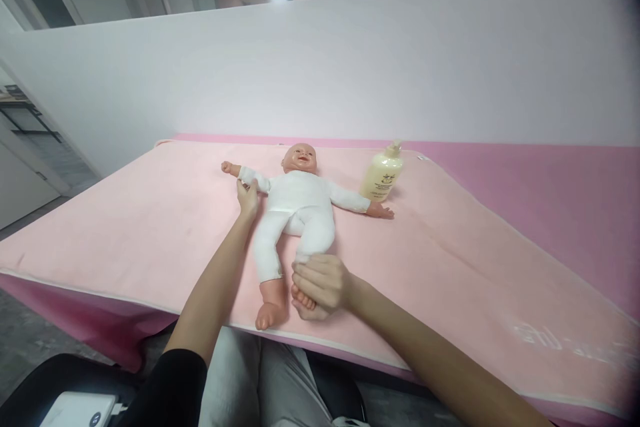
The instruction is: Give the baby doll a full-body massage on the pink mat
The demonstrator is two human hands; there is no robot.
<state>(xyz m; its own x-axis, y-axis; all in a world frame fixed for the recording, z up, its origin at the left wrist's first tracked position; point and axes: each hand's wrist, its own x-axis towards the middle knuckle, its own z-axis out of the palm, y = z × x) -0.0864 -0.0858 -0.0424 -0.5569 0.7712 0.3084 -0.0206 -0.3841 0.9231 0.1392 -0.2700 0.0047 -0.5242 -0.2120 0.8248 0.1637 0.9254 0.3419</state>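
A baby doll (pixel 301 194) with a white cloth body lies on its back, head away from me and arms spread. My left hand (pixel 247 197) is closed around the doll's white-sleeved arm on the left, fingers partly hidden behind it. Wrapped about the doll's foot on the right is my right hand (pixel 323 284), with the toes showing below the fingers. The doll's other foot (pixel 271 306) rests near the front edge of the pink towel (pixel 150 227). A yellow pump bottle (pixel 383 174) stands beside the doll's outstretched hand on the right.
Under the towel, a darker pink cloth (pixel 540 194) covers the table. A white wall (pixel 320 67) rises behind it. At the lower left, a white device with a plugged-in cable (pixel 80 409) lies on a black surface.
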